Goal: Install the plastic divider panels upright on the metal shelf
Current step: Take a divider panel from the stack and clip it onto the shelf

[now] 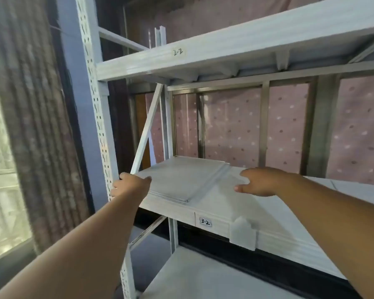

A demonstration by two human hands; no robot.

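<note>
A stack of flat plastic divider panels (181, 180) lies at the left end of the white metal shelf (235, 214) labelled 3-2. My left hand (131, 185) grips the stack's left edge, thumb on top. My right hand (261, 181) rests on a clear panel (222, 188) lying beside the stack, fingers curled at its edge. A white rail with a groove (209, 182) runs between the stack and that panel. On the upper shelf, one divider (160, 37) stands upright near the left post.
The perforated white upright (95, 117) and a diagonal brace (147, 128) stand left of the stack. The upper shelf beam labelled 2-2 (203, 50) hangs overhead. A white clip (243, 234) sits on the shelf's front edge. Pink dotted curtain behind; window at left.
</note>
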